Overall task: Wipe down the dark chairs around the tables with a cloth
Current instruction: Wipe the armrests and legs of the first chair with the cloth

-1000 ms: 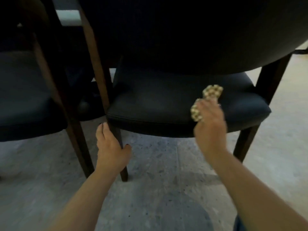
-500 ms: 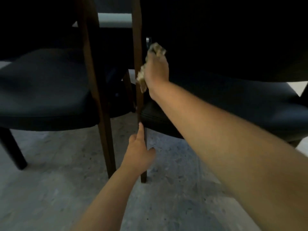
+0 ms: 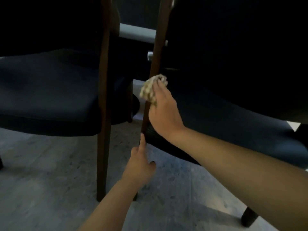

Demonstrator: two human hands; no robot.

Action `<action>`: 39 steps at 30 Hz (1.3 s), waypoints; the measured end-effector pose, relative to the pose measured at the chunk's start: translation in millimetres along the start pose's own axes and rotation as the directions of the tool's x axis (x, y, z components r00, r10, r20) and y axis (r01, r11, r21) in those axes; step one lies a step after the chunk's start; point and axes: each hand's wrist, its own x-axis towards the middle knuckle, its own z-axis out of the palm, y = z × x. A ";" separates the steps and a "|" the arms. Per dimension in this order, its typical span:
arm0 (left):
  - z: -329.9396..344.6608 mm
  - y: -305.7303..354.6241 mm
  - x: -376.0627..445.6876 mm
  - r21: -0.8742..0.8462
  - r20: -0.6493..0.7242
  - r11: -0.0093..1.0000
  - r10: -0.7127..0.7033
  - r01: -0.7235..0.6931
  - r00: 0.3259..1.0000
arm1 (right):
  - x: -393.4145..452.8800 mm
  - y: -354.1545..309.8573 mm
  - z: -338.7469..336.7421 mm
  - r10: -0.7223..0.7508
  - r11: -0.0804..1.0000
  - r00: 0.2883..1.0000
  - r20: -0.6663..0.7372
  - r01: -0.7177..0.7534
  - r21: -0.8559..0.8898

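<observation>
The left hand (image 3: 139, 170) reached up from below, index finger straight against the brown wooden chair leg (image 3: 146, 114), other fingers curled, holding nothing. The right hand (image 3: 164, 114), arm extended from the right, gripped a crumpled beige patterned cloth (image 3: 150, 90) against that leg, beside the dark padded seat (image 3: 233, 124). The backrest above was lost in shadow.
</observation>
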 end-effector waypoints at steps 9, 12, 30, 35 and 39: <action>9.0 -5.5 5.3 -0.004 0.016 1.000 0.005 -0.005 1.000 | 30.7 -5.2 -8.3 -0.310 0.254 0.811 0.497 0.574 -0.778; 13.5 -5.0 6.8 -0.004 0.017 1.000 0.011 -0.011 1.000 | 38.7 -9.9 -5.2 -0.235 0.103 0.658 0.716 0.749 -0.655; 15.7 3.1 20.8 0.029 0.069 0.999 -0.030 0.028 0.997 | 142.0 -48.1 -49.9 0.104 0.070 0.949 0.296 0.290 -0.955; 10.9 9.9 15.2 0.017 0.110 1.000 0.016 -0.018 0.994 | 66.2 -14.9 5.7 0.081 0.268 0.720 0.690 0.651 -0.711; 11.5 12.9 13.3 0.044 0.086 0.997 0.060 -0.063 0.995 | 27.6 16.5 7.7 -0.274 0.503 0.590 0.759 0.761 -0.410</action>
